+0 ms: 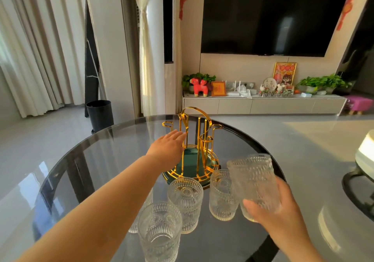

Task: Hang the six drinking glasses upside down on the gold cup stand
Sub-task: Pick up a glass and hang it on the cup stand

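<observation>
The gold cup stand (195, 140) with a dark green base sits near the far edge of the round glass table (97, 160); no glass hangs on it. My left hand (167, 147) reaches flat against the stand's left side, fingers extended and holding nothing. My right hand (277, 211) grips an embossed clear glass (254, 180) by its lower part, lifted and tilted beside the stand's right. Three glasses stand upright in front of the stand: one at centre (185, 199), one nearer me (159, 231), one to the right (221, 195). Another glass (139, 219) is partly hidden behind my left forearm.
A black bin (100, 115) stands on the floor beyond the table's left. A TV cabinet (263, 104) with plants and ornaments runs along the far wall under a large screen. A white object (364, 152) lies at the right edge.
</observation>
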A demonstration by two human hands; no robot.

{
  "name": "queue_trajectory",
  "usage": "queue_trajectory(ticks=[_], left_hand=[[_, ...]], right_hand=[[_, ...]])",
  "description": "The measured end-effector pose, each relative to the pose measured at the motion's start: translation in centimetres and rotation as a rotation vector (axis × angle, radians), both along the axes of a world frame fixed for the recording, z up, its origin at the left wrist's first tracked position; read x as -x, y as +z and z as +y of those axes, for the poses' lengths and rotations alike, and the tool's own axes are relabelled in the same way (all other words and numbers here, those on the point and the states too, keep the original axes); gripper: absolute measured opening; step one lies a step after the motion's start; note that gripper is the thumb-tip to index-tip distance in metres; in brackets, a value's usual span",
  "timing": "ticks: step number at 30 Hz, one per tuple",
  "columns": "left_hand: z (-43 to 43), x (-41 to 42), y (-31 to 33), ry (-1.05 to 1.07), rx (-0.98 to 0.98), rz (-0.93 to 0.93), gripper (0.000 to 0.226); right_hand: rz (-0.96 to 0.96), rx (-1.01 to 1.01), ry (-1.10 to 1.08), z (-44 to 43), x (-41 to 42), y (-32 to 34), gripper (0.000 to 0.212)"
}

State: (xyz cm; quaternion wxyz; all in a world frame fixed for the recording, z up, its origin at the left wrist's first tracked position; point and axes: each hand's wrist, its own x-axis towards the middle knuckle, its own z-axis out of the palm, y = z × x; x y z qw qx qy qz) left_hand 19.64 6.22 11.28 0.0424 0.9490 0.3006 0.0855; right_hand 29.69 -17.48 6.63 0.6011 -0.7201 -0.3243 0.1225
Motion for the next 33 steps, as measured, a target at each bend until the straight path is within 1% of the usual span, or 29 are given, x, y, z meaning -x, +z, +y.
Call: queue_trajectory(ticks=[3,7,9,12,17,20,22,24,28,33], left_hand=[[0.7,0.5,-0.1,-0.008,-0.011,-0.006,0.049],[1.6,1.9,0.0,0.015,0.009,-0.019,0.048],[2.0,2.6,0.2,0.033,0.041,-0.036,0.047],[2.2,3.3,0.3,0.037,0.087,-0.081,0.044],[2.3,3.7,0.1,0.026,0.149,-0.17,0.042],[2.3,3.7,0.1,0.03,0.167,-0.192,0.042],[2.4,3.8,0.1,0.032,0.206,-0.211,0.043],[2.5,3.8,0.2,0.033,0.251,-0.226,0.046],[2.8,3.8,0.0,0.025,0.277,-0.241,0.047],[3.0,3.7,-0.3,0.006,0.265,-0.271,0.045]], right_hand=[[-0.12,0.034,0.021,1.2,-1.2,2.5,0.064],[-0.199,0.079,0.046,3.4,-2.3,5.2,0.056],[-0.246,0.142,0.07,4.4,-2.7,6.3,0.058],[-0.334,0.239,0.124,5.6,-2.9,8.2,0.059],[-0.401,0.257,0.199,7.2,-2.6,11.1,0.056],[-0.435,0.315,0.233,8.2,-2.2,12.4,0.061],[-0.478,0.357,0.228,8.9,-1.8,13.1,0.072],[-0.509,0.407,0.23,9.6,-1.5,13.6,0.078],[-0.541,0.496,0.29,11.4,-0.7,13.8,0.076],[-0.595,0.542,0.312,13.8,0.2,13.2,0.076]])
